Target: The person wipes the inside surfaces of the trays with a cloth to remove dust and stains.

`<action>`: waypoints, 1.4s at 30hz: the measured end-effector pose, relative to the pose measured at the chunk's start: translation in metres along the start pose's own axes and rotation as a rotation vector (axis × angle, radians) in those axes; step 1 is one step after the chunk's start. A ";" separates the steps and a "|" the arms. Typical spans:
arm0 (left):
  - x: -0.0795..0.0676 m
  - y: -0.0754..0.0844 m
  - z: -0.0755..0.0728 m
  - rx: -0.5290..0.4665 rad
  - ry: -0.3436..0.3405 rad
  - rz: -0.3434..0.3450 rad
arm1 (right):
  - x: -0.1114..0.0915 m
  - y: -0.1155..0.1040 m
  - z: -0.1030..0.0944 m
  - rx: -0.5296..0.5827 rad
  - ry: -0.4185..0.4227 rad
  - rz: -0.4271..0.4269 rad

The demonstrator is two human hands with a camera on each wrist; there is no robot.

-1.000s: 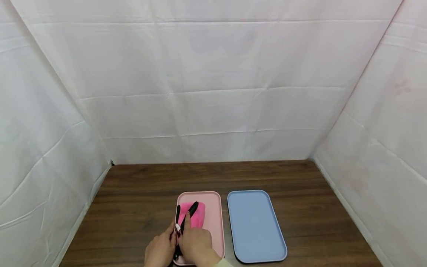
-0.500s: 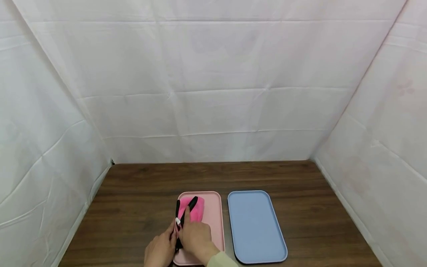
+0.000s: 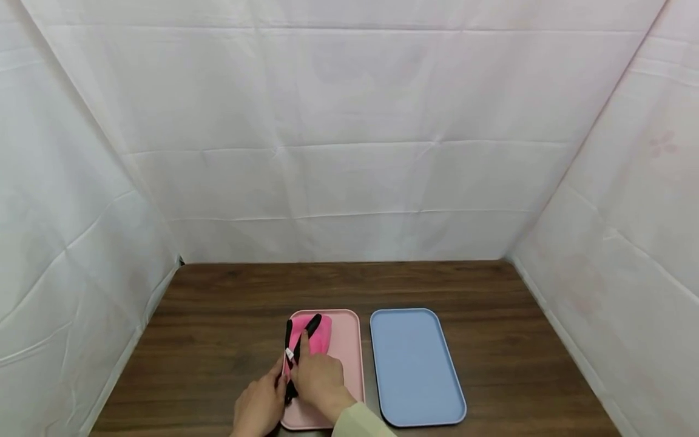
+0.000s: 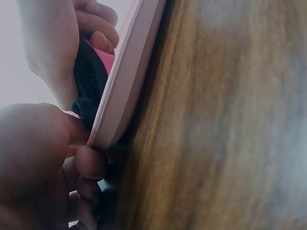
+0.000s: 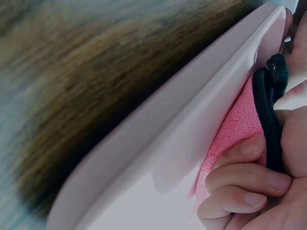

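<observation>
A pink terry cloth (image 3: 324, 334) with black edging and a small white tag (image 3: 290, 354) lies at the left side of the pink tray (image 3: 346, 355). My right hand (image 3: 321, 379) is over its near part, index finger stretched along a black strip. In the right wrist view the other fingers curl into the terry and the black edging (image 5: 268, 124). My left hand (image 3: 259, 397) is at the tray's left rim; in the left wrist view its thumb and a finger pinch the rim (image 4: 112, 103). The cloth's near end is partly hidden by my right hand.
A blue tray (image 3: 417, 370) sits to the right of the pink one, a narrow gap between them. Both rest on a dark wooden table (image 3: 235, 303). White sheets (image 3: 355, 152) hang behind and on both sides.
The pink cloth has slid away from me, toward the far end of the pink tray, together with my right hand. My left hand has stayed at the tray's left rim.
</observation>
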State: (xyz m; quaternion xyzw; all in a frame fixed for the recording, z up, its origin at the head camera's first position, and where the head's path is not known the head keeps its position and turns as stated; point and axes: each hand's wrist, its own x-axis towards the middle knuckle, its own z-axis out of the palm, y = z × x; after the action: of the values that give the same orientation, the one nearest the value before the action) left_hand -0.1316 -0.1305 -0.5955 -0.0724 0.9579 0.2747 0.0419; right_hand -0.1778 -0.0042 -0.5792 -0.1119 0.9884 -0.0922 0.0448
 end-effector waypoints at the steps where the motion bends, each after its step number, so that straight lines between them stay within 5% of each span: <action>1: 0.000 0.000 0.000 0.001 0.009 0.001 | 0.000 0.000 0.000 -0.002 -0.004 0.002; 42: -0.001 0.003 0.005 -0.015 0.063 -0.006 | -0.010 0.041 -0.015 0.067 -0.027 0.017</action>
State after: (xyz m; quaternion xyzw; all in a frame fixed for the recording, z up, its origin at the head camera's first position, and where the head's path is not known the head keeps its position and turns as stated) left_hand -0.1313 -0.1252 -0.5976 -0.0841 0.9565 0.2792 0.0118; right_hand -0.1781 0.0399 -0.5716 -0.1029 0.9850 -0.1236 0.0627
